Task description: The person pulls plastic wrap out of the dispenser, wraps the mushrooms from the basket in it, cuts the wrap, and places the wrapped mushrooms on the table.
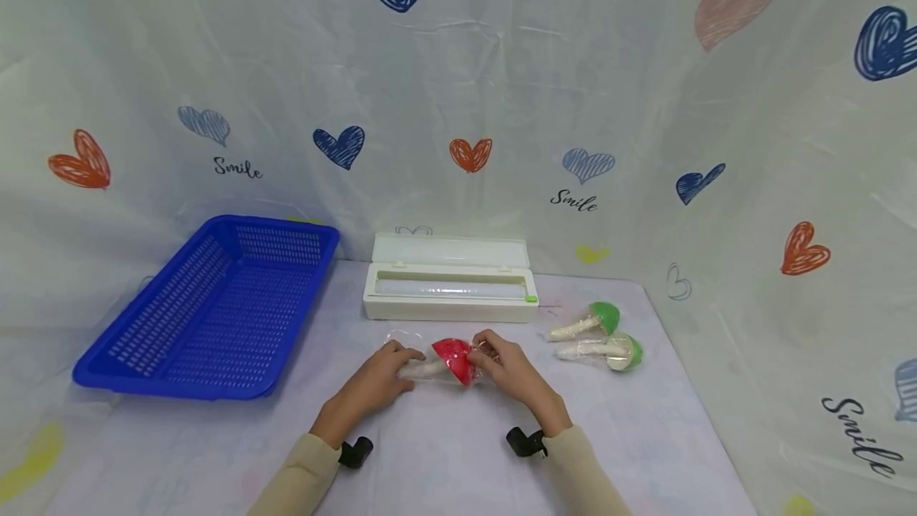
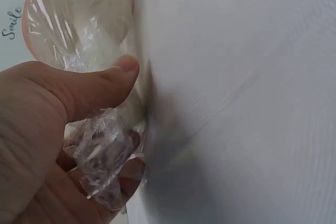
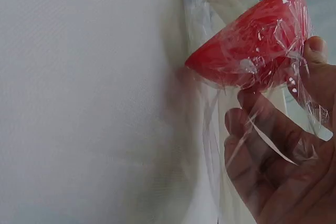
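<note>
A toy mushroom with a red cap [image 1: 451, 358] and a white stem lies on its side in clear cling film, in front of the dispenser box. My left hand [image 1: 378, 379] holds the stem end; in the left wrist view the thumb lies across the stem, above crumpled cling film [image 2: 102, 153]. At the cap end, my right hand [image 1: 510, 369] grips the wrapped cap. The right wrist view shows its thumb on one side of the red cap [image 3: 257, 40], fingers curled at the other, and loose film trailing over them.
A white cling film dispenser [image 1: 451, 310], lid raised, stands behind the hands with a roll inside. Two wrapped green-capped toy mushrooms, one behind [image 1: 604, 315] and one in front [image 1: 623, 353], lie to the right. A blue plastic basket [image 1: 172, 392] sits on the left.
</note>
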`<act>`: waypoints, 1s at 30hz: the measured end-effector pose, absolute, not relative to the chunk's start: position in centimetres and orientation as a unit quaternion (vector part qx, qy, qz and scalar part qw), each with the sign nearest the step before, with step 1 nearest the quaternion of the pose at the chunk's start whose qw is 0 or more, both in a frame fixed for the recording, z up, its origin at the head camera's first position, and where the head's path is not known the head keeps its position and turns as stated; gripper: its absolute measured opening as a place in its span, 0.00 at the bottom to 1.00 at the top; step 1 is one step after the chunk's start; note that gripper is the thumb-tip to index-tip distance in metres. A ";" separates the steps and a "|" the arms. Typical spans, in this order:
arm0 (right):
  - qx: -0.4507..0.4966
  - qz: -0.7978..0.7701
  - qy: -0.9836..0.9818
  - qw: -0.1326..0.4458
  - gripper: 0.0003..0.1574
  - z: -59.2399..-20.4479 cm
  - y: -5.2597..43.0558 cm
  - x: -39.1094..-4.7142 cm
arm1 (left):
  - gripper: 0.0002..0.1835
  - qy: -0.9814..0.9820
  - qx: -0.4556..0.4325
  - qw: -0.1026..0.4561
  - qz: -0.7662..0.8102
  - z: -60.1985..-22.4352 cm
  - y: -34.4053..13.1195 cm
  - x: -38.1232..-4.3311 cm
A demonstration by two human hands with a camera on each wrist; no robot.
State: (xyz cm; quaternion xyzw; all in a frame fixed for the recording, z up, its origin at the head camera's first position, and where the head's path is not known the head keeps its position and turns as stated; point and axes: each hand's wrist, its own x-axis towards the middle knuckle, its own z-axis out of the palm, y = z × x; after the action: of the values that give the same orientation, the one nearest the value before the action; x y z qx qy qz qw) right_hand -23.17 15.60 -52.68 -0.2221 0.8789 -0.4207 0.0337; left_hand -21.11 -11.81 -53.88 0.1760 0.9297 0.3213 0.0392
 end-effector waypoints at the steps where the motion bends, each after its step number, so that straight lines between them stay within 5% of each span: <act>1: -0.222 -0.418 0.880 0.027 0.11 -52.8 15.5 -23.3 | 0.24 0.928 0.177 0.039 0.326 -53.9 -11.9 -21.1; 9: -0.235 -0.423 0.873 -0.055 0.21 -53.3 14.9 -24.1 | 0.16 0.920 0.183 0.013 0.346 -53.5 -12.6 -21.5; 14: -0.252 -0.442 0.861 0.003 0.28 -53.2 15.2 -23.8 | 0.10 0.920 0.157 0.011 0.360 -53.8 -12.8 -21.7; 18: -0.243 -0.447 0.860 0.034 0.35 -53.1 15.6 -23.5 | 0.15 0.919 0.145 0.000 0.367 -54.0 -13.0 -21.7; 24: -0.215 -0.454 0.864 -0.034 0.22 -53.7 15.3 -23.9 | 0.29 0.938 0.149 0.010 0.313 -54.3 -13.0 -21.6; 30: -0.183 -0.489 0.849 -0.079 0.10 -54.6 15.0 -24.1 | 0.32 0.941 0.122 -0.001 0.315 -54.2 -13.0 -21.7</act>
State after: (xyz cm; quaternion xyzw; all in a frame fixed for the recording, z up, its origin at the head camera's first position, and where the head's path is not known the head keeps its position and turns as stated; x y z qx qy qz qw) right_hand -24.15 14.98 -54.64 -0.1827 0.8492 -0.4891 -0.0791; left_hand -21.73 -12.97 -54.21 0.1218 0.9412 0.3150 -0.0011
